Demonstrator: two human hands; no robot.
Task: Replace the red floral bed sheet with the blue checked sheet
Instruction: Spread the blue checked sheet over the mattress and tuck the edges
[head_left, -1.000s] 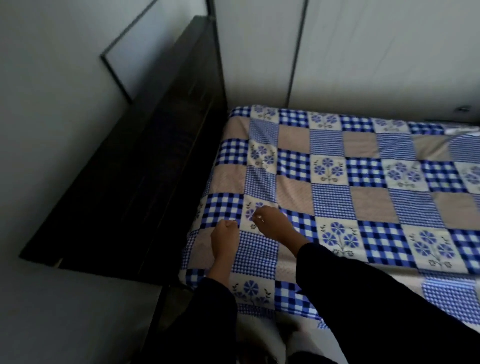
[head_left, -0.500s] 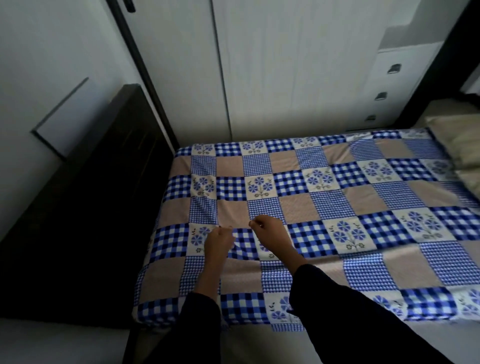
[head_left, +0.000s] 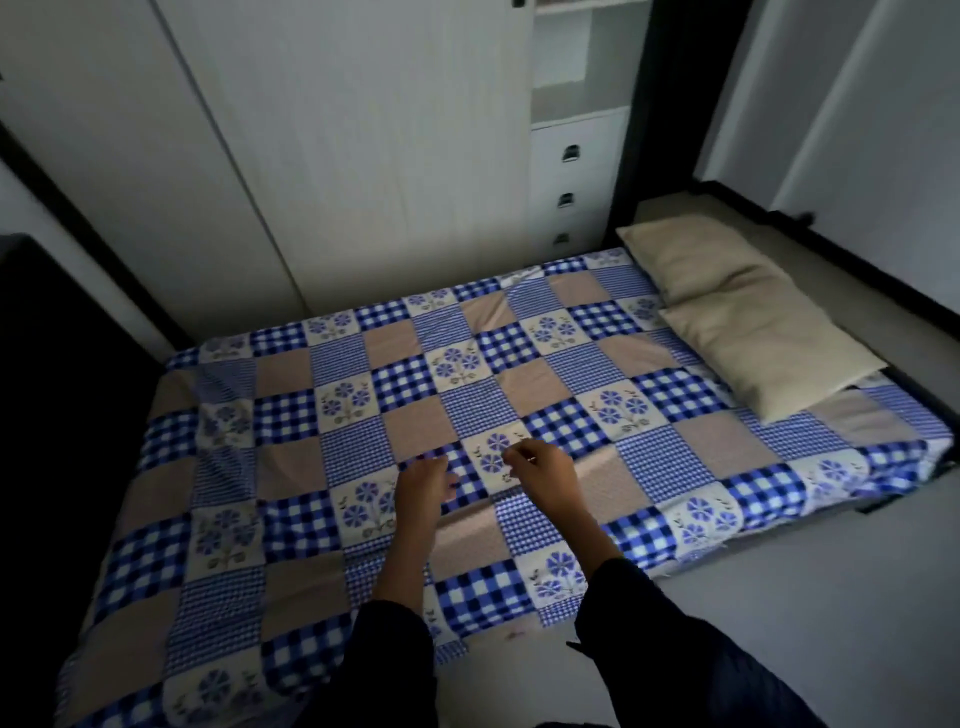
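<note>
Blue checked sheet (head_left: 519, 374) lay spread flat across the bed (head_left: 919, 399), a patchwork of blue gingham, tan and flower-printed squares that covered the bed from its near edge to its far edge and hung a little over the near side. A few shallow creases ran through the cloth around the bed's middle.

Both hands reached out over the middle of the bed, close together but not touching. The left hand (head_left: 423, 486) was blurred, its back turned up and its fingers curled down toward the sheet. The right hand (head_left: 540, 467) sat just beside it, fingers also curled, thumb and forefinger drawn near each other. Whether either hand actually pinched the cloth or merely rested on it could not be told. Dark sleeves (head_left: 675, 649) covered both forearms.

At the bed's right end two beige pillows (head_left: 763, 343) lay side by side, the nearer one overlapping the sheet's edge. Behind the bed stood a white wardrobe (head_left: 363, 156), with a stack of drawers (head_left: 569, 176) toward the bed's far right corner. A dark board (head_left: 62, 389) rose at the bed's left end, and pale floor (head_left: 805, 597) lay along the bed's near side.
</note>
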